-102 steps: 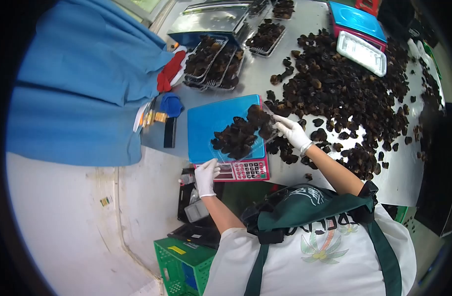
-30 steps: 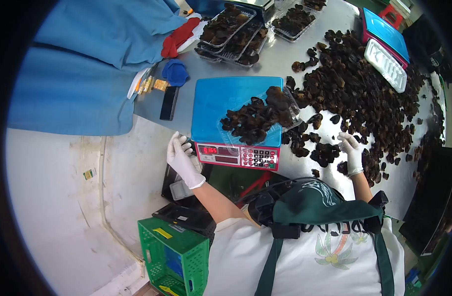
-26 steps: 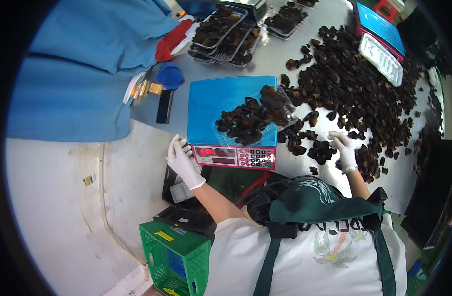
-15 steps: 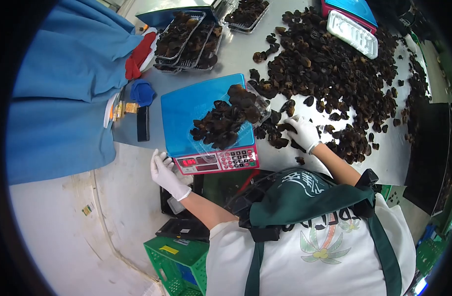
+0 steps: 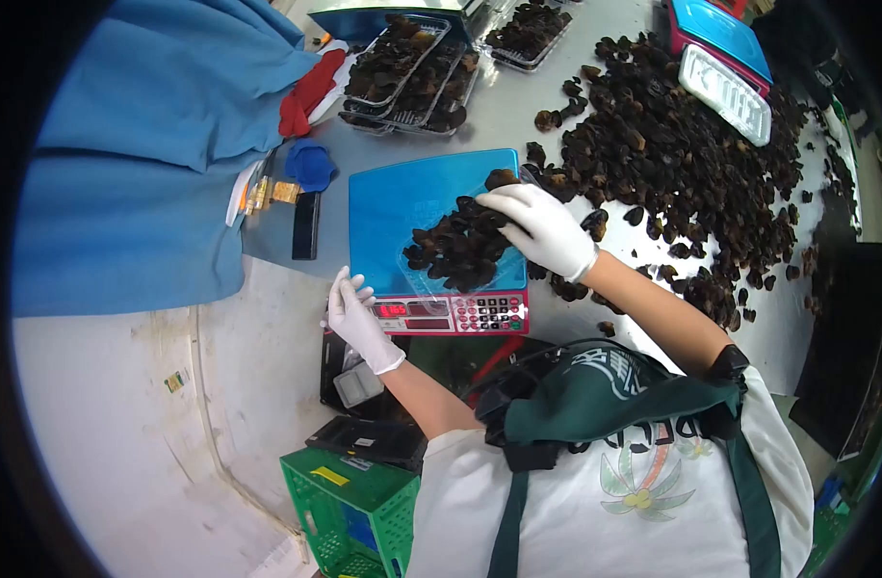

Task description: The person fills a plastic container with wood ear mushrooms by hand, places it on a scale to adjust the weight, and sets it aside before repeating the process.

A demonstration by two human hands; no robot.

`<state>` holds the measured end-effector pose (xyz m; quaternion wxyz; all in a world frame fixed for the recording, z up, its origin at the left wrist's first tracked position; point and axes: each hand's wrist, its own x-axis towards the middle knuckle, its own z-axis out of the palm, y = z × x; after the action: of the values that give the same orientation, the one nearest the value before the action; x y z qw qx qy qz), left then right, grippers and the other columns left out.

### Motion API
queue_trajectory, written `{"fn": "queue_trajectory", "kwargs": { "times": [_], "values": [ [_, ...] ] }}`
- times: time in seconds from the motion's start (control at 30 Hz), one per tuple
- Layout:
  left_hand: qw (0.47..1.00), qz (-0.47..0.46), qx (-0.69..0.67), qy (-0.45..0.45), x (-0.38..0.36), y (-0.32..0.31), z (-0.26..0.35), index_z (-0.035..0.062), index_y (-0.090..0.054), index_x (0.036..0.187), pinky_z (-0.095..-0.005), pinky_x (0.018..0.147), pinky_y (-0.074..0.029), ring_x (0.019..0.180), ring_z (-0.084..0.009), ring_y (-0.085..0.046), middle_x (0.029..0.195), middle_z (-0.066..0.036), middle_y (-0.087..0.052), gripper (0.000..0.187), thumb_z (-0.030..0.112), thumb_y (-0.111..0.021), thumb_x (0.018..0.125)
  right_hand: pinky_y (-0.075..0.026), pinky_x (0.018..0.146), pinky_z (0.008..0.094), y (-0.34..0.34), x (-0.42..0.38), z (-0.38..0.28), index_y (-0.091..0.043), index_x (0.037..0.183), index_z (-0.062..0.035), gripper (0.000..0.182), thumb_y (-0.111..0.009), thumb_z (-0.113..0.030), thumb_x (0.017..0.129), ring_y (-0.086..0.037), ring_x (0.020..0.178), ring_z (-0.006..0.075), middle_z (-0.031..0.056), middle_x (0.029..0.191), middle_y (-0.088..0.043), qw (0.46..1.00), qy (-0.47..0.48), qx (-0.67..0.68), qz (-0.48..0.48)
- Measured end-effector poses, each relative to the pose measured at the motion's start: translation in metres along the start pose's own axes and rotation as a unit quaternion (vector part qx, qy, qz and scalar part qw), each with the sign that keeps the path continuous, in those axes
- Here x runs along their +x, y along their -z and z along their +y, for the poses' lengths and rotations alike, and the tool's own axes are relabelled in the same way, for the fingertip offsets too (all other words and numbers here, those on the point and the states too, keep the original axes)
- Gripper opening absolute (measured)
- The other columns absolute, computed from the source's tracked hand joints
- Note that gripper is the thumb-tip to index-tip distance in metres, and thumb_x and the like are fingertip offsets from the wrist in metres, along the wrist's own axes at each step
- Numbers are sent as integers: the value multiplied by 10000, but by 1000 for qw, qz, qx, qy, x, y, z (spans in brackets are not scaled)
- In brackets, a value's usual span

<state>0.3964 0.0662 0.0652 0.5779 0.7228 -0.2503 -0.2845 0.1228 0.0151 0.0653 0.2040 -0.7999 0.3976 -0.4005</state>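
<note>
My left hand [image 5: 361, 318], in a white glove, is at the front left corner of the blue and pink scale [image 5: 378, 226], its fingers apart and nothing in them. My gloved right hand [image 5: 545, 229] reaches over the scale's right side, its fingers curled at the upper right of the dark fungus pieces [image 5: 455, 249]. Those pieces lie in a clear plastic tray on the scale. Whether my right fingers grip a piece is hidden. Red digits glow on the scale's display.
A large heap of dark pieces [image 5: 653, 144] spreads to the right, with another scale [image 5: 720, 39] and a white lid [image 5: 725, 94] behind. Filled trays [image 5: 402, 72] stand at the back left. Nearby lie a phone [image 5: 306, 226] and blue cloth [image 5: 310, 166]. Below is a green crate [image 5: 364, 491].
My right hand has moved from the loose pieces beside the scale up and left to the tray on it. The whole view has shifted slightly. My left hand stays by the scale's corner.
</note>
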Motion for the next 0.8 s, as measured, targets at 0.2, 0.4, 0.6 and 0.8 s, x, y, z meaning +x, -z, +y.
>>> {"fn": "queue_trajectory", "kwargs": {
  "times": [0.2, 0.4, 0.6, 0.8],
  "values": [
    [999, 31, -9, 0, 5, 22, -13, 50, -626, 1063, -170, 518, -415, 611, -53, -521, 821, -29, -623, 224, 140, -474, 925, -406, 896, 380, 1, 10, 13, -469, 1263, -81, 505, -565, -44, 768, -515, 1017, 316, 156, 1152, -548, 995, 31, 20, -94],
    [999, 35, 5, 11, 8, 24, -26, 43, -625, 1058, -172, 525, -425, 609, -57, -528, 822, -34, -629, 221, 152, -492, 918, -463, 815, 295, 20, -16, 28, -544, 1159, -26, 304, -481, 4, 863, -604, 900, 209, 130, 994, -621, 962, -207, 157, 88],
    [998, 45, -32, 2, 15, 24, -12, 47, -632, 1053, -170, 518, -414, 603, -48, -520, 813, -30, -632, 215, 118, -490, 910, -452, 754, 206, 18, -60, 36, -550, 1173, -39, 270, -460, -52, 919, -572, 849, 95, 57, 986, -634, 914, -325, 212, 116],
    [998, 58, 32, -22, 13, 33, -4, 49, -625, 1074, -171, 520, -417, 602, -45, -517, 828, -35, -631, 225, 125, -491, 910, -448, 753, 198, 13, -74, 46, -556, 1166, -31, 272, -463, -48, 911, -559, 808, 74, 51, 988, -630, 899, -349, 235, 120]
  ]
}}
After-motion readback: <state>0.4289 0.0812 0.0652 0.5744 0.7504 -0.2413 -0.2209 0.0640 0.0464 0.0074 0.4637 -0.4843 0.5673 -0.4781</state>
